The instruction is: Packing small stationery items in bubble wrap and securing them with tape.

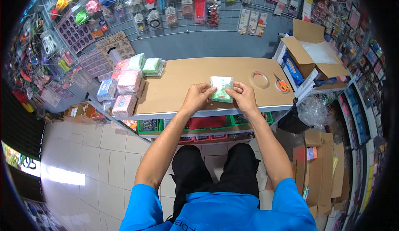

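Between my hands is a small green and white plastic-wrapped packet (221, 87), held just above the front part of a brown tabletop (184, 72). My left hand (199, 96) grips its left edge, thumb on the front face. On the opposite edge, my right hand (242, 94) pinches it the same way. To the left, pink, blue and green wrapped packs (128, 81) are piled up. Beside that pile lies a short stack of green packets (152, 66). A roll of clear tape (259, 80) and orange-handled scissors (283, 85) lie to the right of my right hand.
An open cardboard box (314, 53) stands at the table's right end. Below the tabletop, green baskets (149, 126) fill a shelf. Another open carton (321, 171) is on the floor at right. Small goods hang on a wire grid (187, 31) behind the table.
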`<state>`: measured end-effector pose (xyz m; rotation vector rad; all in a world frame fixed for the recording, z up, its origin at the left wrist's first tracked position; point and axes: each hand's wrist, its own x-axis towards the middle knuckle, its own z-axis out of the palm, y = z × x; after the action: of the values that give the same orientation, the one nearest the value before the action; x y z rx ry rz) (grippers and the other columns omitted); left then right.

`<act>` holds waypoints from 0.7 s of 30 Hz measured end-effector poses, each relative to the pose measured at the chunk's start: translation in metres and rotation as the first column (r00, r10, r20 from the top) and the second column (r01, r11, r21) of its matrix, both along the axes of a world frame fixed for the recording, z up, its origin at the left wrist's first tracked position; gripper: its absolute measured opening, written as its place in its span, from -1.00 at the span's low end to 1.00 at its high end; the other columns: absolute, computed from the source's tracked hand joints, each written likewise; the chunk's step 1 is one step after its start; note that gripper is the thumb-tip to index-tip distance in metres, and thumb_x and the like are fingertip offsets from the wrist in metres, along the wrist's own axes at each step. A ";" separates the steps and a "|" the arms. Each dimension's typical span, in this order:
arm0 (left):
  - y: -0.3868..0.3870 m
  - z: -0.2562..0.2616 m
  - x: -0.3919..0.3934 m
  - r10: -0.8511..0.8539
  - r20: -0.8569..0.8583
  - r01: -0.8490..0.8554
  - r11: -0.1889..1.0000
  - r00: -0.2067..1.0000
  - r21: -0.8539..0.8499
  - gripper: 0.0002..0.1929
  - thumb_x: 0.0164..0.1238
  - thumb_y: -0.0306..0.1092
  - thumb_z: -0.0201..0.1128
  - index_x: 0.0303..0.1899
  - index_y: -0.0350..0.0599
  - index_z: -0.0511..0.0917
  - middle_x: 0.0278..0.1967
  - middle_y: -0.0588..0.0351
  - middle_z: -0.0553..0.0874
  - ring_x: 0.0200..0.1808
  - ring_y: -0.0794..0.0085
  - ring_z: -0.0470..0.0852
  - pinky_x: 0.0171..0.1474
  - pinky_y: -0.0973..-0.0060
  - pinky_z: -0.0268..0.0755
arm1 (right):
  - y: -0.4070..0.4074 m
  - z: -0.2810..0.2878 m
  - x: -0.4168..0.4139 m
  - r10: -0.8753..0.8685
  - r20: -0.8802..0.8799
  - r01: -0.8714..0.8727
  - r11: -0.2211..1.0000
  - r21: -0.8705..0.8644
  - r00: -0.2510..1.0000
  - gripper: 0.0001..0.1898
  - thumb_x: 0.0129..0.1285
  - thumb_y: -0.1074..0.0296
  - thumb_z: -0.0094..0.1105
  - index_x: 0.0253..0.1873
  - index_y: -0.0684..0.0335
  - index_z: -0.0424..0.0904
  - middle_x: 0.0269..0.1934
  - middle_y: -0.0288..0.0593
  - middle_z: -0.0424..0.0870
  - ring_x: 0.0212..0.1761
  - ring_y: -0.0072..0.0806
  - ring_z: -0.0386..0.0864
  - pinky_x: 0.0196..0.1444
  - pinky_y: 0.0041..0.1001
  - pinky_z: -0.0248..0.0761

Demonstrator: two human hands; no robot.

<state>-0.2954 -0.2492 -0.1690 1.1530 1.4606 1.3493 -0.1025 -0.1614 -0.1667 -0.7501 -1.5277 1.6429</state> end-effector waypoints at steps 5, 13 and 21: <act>-0.006 -0.023 -0.029 0.081 -0.137 -0.051 0.976 0.987 0.213 -0.66 0.69 -0.21 0.22 0.11 -0.37 0.68 -0.36 0.24 0.72 -0.41 0.65 0.63 -0.34 0.60 0.50 | -0.003 -0.010 -0.014 -0.014 -0.020 0.013 0.999 -0.034 1.000 -0.68 0.41 0.52 0.38 0.19 0.49 0.60 -0.06 -0.07 0.81 -0.10 -0.53 0.75 -0.03 -0.52 0.63; -0.011 -0.019 -0.036 0.286 -0.102 -0.269 0.951 0.953 0.152 -0.75 0.64 -0.36 0.17 0.09 -0.32 0.70 -0.40 0.14 0.73 -0.44 0.57 0.65 -0.37 0.53 0.50 | 0.000 0.008 -0.055 -0.039 -0.113 0.031 0.997 -0.069 0.993 -0.45 0.44 0.50 0.34 0.43 0.50 0.36 -0.16 -0.18 0.78 -0.31 -0.65 0.65 -0.32 -0.62 0.47; -0.012 -0.029 -0.036 0.418 -0.298 -0.332 0.895 0.858 0.299 -0.75 0.41 -0.43 0.17 -0.05 -0.33 0.75 -0.42 -0.04 0.80 -0.47 0.39 0.72 -0.29 0.40 0.55 | 0.007 0.043 -0.136 0.051 -0.058 -0.054 0.997 -0.053 0.997 -0.40 0.40 0.48 0.38 0.44 0.41 0.31 -0.22 -0.16 0.75 -0.30 -0.58 0.66 -0.28 -0.56 0.53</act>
<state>-0.3313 -0.2616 -0.1977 1.3659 1.9039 1.6857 -0.2389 -0.1542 -0.1238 -0.6920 -1.4794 1.7364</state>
